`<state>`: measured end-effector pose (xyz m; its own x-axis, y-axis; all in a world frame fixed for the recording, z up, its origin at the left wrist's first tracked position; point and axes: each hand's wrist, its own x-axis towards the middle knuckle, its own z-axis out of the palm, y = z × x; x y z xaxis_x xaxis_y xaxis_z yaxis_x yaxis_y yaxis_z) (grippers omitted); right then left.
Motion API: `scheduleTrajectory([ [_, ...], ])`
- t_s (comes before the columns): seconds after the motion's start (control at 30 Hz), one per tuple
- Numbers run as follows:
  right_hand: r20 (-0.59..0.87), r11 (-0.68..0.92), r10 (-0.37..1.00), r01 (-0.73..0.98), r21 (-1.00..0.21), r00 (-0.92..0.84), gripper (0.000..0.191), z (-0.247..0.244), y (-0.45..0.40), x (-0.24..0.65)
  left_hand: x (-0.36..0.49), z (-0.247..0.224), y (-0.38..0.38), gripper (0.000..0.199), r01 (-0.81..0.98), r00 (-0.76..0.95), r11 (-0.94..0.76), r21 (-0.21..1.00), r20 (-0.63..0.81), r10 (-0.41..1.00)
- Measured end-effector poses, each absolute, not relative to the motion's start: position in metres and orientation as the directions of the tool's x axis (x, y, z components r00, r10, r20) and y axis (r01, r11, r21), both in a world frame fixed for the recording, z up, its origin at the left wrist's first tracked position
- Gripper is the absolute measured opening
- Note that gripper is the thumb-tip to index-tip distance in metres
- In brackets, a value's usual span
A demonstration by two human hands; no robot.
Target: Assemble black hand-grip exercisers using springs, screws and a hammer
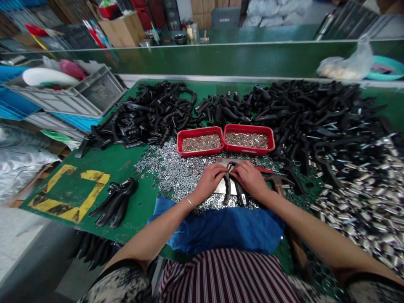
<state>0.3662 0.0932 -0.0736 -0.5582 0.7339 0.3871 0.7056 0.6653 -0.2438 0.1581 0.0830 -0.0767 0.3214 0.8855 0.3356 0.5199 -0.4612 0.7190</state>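
Both my hands meet over a metal plate [220, 187] at the middle of the green bench. My left hand [211, 179] has its fingers pinched at the top of a black handle piece [227, 189]. From the other side my right hand [249, 176] closes its fingers on the same top end, where a small silver part shows. A second black handle leg [242, 194] points down beside the first, under my right hand. Whatever small part lies between the fingertips is too small to name. Small metal rings [170, 168] lie around the plate.
Two red trays [200, 152] of small metal pins stand just beyond my hands. Black handles [151, 109] pile up behind. A hammer [279, 183] and silver cylinders [356, 214] lie right; a blue cloth [221, 229] lies in front.
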Motion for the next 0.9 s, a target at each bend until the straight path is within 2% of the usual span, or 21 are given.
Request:
scheduleTrajectory([
  [0.47, 0.332, 0.700, 0.689, 0.711, -0.072, -0.645, 0.028, -0.066, 0.091, 0.361, 0.123, -0.054, 0.097, 0.014, 0.587, 0.262, -0.496, 0.640, 0.429, 0.864],
  [0.53, 0.294, 0.728, 0.672, 0.680, -0.090, -0.680, 0.029, -0.060, 0.092, 0.363, 0.118, -0.050, 0.105, 0.014, 0.588, 0.263, -0.507, 0.631, 0.443, 0.857],
  [0.6, 0.272, 0.740, 0.669, 0.652, -0.162, -0.692, 0.028, -0.052, 0.089, 0.375, 0.112, -0.044, 0.119, 0.016, 0.623, 0.259, -0.495, 0.606, 0.437, 0.861],
  [0.67, 0.286, 0.662, 0.746, 0.712, -0.232, -0.601, 0.027, -0.043, 0.078, 0.399, 0.103, -0.037, 0.140, 0.018, 0.705, 0.252, -0.453, 0.546, 0.404, 0.879],
  [0.73, 0.267, 0.468, 0.873, 0.854, -0.226, -0.408, 0.028, -0.036, 0.059, 0.430, 0.095, -0.030, 0.166, 0.020, 0.815, 0.252, -0.382, 0.436, 0.327, 0.911],
  [0.83, 0.017, 0.228, 0.974, 0.974, -0.016, -0.228, 0.038, -0.036, 0.025, 0.472, 0.089, -0.023, 0.203, 0.018, 0.938, 0.258, -0.275, 0.213, 0.104, 0.961],
  [0.9, -0.155, 0.134, 0.980, 0.990, 0.045, -0.126, 0.042, -0.040, 0.010, 0.486, 0.091, -0.020, 0.219, 0.015, 0.963, 0.248, -0.242, 0.115, -0.035, 0.968],
])
